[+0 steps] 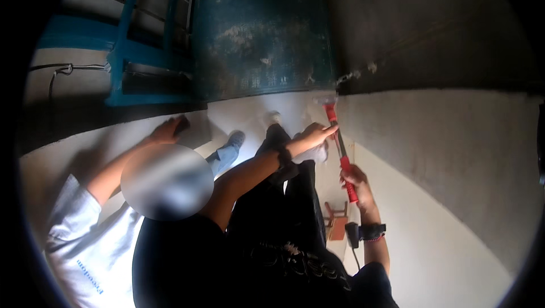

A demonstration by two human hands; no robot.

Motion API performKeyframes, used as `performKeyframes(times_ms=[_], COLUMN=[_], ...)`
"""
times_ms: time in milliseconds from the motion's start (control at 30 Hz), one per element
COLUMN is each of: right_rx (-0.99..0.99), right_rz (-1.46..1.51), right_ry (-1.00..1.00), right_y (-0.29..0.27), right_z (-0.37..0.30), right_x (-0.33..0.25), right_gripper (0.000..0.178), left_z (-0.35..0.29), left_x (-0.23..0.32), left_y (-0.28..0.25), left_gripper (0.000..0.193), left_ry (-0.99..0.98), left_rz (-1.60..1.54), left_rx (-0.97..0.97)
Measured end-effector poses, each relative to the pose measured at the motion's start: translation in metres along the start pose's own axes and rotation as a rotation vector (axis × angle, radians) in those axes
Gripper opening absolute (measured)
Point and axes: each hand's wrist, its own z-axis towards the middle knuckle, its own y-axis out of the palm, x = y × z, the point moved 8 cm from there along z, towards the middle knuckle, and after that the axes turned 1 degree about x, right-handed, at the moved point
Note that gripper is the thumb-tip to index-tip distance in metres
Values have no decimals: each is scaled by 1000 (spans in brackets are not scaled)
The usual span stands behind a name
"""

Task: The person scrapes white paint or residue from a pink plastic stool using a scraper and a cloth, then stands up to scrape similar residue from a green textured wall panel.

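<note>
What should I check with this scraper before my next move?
1. Right hand on the scraper: ok, at its lower red grip.
2. Left hand on it too, nearer the blade: ok.
3. Blade edge undamaged: cannot tell, too blurred.
4. Co-worker's hand clear of the blade: ok, well off to the left.
5. Chain clear of the blade: cannot tell; close in view, depth unclear.
</note>
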Motion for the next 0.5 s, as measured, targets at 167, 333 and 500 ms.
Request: performKeyframes(times_ms=[167, 333, 500], right_rx=[106, 72, -148], right_rz=[-116, -192, -290], right_ry=[176, 313, 432], right_y=[-8, -2, 23], right_z=[72, 156, 268], right_x=[19, 40, 60], right_gripper=[29, 29, 24], left_z=[54, 73, 78], left_x=[-77, -112, -170], left_y=[-103, -188, -316], left_gripper=[46, 33, 26], left_ry=[-179, 12, -199], left_rz=[-192, -992, -585], left_rx=[226, 243, 562])
